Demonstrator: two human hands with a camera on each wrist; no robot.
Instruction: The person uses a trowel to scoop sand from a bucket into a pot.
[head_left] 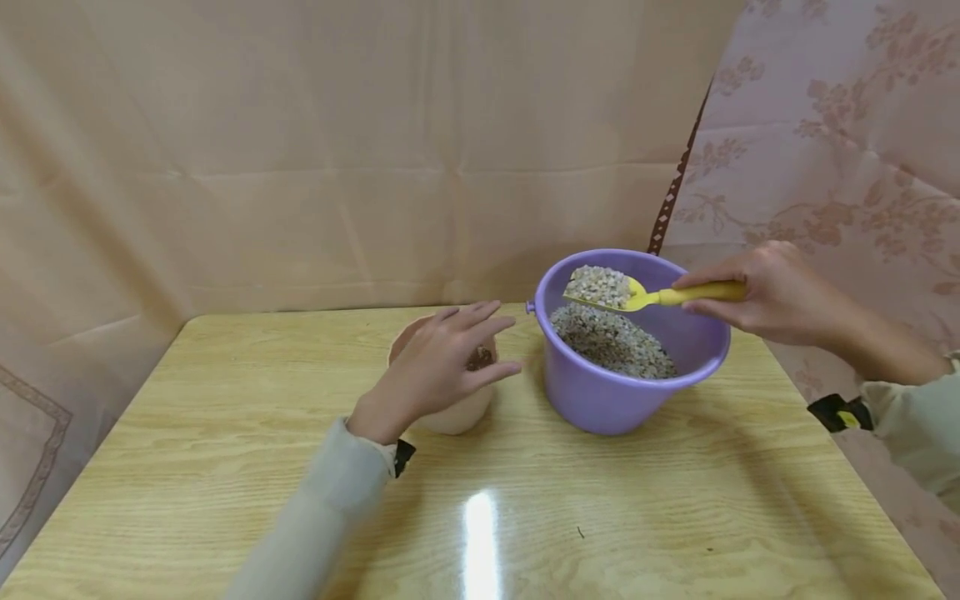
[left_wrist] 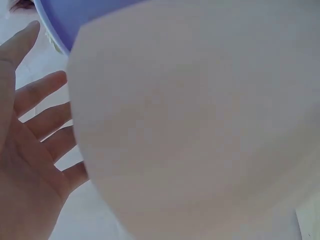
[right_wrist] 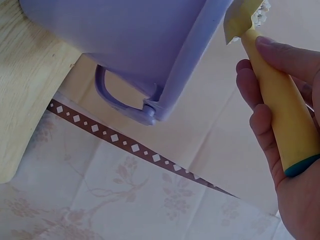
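Note:
In the head view my right hand (head_left: 787,296) grips the yellow handle of a small trowel (head_left: 663,297). Pale gravel (head_left: 597,286) is heaped on its blade, held above a purple bucket (head_left: 607,407). More of the same gravel (head_left: 615,343) lies inside the bucket. My left hand (head_left: 438,360), fingers spread, is at the rim of a beige pot (head_left: 456,417) and hides much of it. Something brown (head_left: 480,358) shows inside the pot. The left wrist view is mostly filled by the pot's pale wall (left_wrist: 190,120). From the right wrist, the trowel handle (right_wrist: 282,110) lies across my curled fingers.
Pot and bucket stand side by side on a wood-grain table (head_left: 247,467). A beige cloth (head_left: 337,150) hangs behind it, with a floral cloth (head_left: 847,150) at the right. The bucket's handle (right_wrist: 120,105) hangs on its far side.

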